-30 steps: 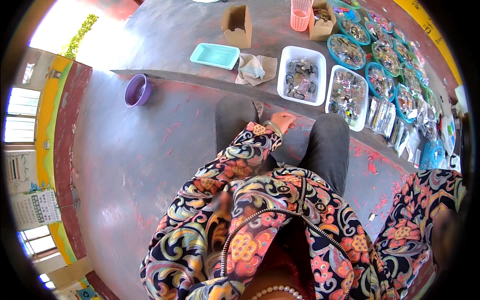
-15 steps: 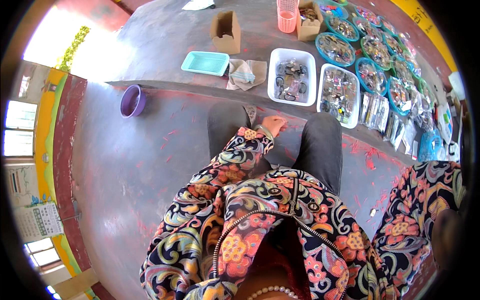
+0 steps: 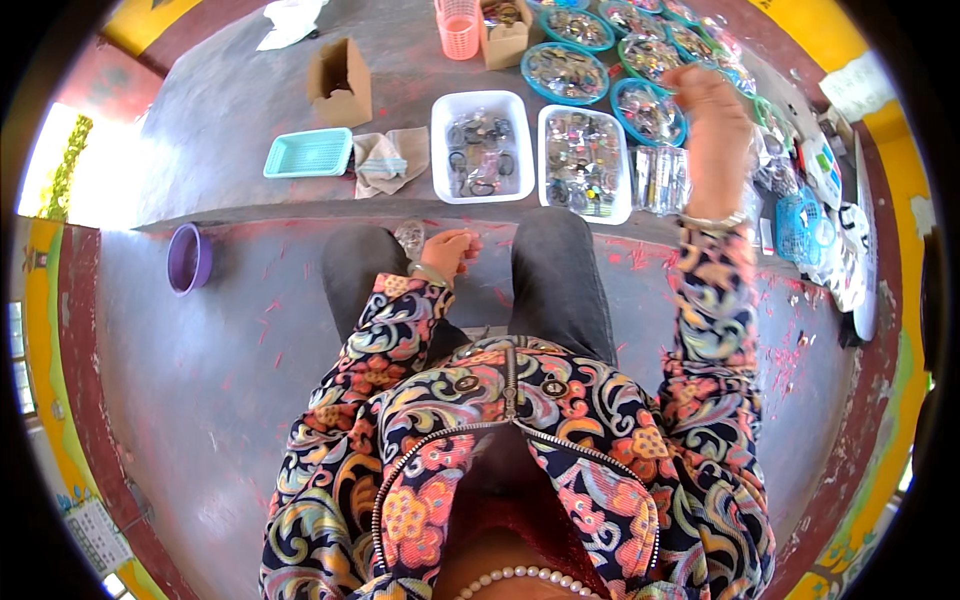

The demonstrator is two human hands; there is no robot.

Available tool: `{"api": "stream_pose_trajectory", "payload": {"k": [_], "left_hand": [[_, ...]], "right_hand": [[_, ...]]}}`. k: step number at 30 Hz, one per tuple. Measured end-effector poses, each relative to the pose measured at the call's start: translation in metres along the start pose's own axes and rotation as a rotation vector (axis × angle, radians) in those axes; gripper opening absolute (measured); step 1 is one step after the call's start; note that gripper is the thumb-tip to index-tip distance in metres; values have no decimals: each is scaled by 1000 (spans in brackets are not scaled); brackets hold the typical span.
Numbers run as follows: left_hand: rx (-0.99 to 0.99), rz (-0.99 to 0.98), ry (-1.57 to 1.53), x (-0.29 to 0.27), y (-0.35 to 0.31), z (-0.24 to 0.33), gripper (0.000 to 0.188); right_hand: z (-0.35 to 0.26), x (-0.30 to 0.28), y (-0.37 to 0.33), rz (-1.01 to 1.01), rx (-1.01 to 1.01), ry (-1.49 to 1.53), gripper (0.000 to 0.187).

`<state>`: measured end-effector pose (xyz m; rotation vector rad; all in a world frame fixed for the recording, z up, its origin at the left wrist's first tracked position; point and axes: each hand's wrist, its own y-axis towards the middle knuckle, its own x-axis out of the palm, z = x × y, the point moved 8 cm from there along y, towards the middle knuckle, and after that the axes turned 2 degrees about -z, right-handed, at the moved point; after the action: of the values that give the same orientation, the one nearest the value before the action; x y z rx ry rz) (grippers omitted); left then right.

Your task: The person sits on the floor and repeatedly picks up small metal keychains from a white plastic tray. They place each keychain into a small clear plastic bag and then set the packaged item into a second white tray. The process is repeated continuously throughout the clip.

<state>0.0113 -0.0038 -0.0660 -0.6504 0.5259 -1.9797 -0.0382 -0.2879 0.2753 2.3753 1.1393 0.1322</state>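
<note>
Between my knees, my left hand [image 3: 452, 252] rests with its fingers curled inward; whatever is inside them, if anything, is hidden. A crumpled, clear-looking thing [image 3: 410, 238] shows beside that wrist, too small to name. My right hand [image 3: 712, 120] is raised at the far right, smeared by motion, so its fingers are unclear. In the picture it overlaps the edge of a blue round basket [image 3: 648, 112] of small packed items. Nearer the middle stand a white tray [image 3: 483, 195] with dark ring-shaped pieces and a second white tray [image 3: 622, 180] full of small mixed packets.
On the raised grey ledge are a mint-green tray [image 3: 307, 153], a folded cloth [image 3: 390, 162], a cardboard box [image 3: 340, 82] and a pink basket [image 3: 459, 35]. Several round baskets fill the back right. A purple basin [image 3: 190, 260] stands on the floor at left.
My right arm has swung up from the lower right to above the ledge's right side. The view has turned right, shifting the trays leftward. My left hand stays between my knees.
</note>
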Motion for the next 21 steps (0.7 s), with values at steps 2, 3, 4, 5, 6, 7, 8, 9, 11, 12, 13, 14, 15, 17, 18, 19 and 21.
{"api": "stream_pose_trajectory", "payload": {"k": [2, 3, 4, 5, 6, 7, 8, 9, 11, 12, 13, 14, 15, 17, 18, 19, 21], "left_hand": [[28, -59, -45, 19, -8, 16, 19], [59, -96, -76, 25, -12, 27, 19], [92, -117, -105, 27, -18, 39, 19], [119, -167, -129, 32, -28, 58, 19], [151, -179, -111, 35, -37, 78, 20], [183, -189, -96, 38, -43, 96, 21], [219, -194, -95, 38, -48, 112, 21], [252, -208, -95, 40, -53, 128, 21], [305, -225, -97, 46, -53, 141, 19], [319, -217, -95, 49, -51, 143, 18], [340, -206, -94, 50, -52, 150, 17], [350, -209, -91, 48, -43, 144, 18], [305, -161, -50, 44, -32, 130, 19], [221, -50, 32, 29, -19, 106, 19], [150, 20, 21, 23, -13, 95, 21], [168, -27, 33, 27, -12, 94, 21], [206, -120, 62, 37, -13, 98, 22]], "right_hand": [[115, -33, -27, 24, 360, 18, 19], [159, -45, -46, -42, 458, 10, 18], [201, -57, -71, -9, 602, -70, 19], [239, -69, -95, 22, 745, -150, 19], [279, -80, -116, -21, 777, -223, 19], [314, -87, -134, -68, 806, -296, 19], [330, -81, -146, -109, 806, -353, 19], [341, -80, -159, -142, 806, -417, 19], [352, -75, -166, -198, 682, -575, 20], [351, -63, -169, -226, 628, -690, 20], [345, -49, -168, -255, 564, -802, 20], [344, -39, -168, -282, 582, -776, 22], [336, -35, -166, -245, 505, -870, 27], [320, -15, -161, -316, 485, -957, 35], [314, -9, -158, -331, 530, -993, 39], [310, -4, -159, -346, 580, -1028, 43], [300, 5, -158, -359, 641, -1108, 50]]}}
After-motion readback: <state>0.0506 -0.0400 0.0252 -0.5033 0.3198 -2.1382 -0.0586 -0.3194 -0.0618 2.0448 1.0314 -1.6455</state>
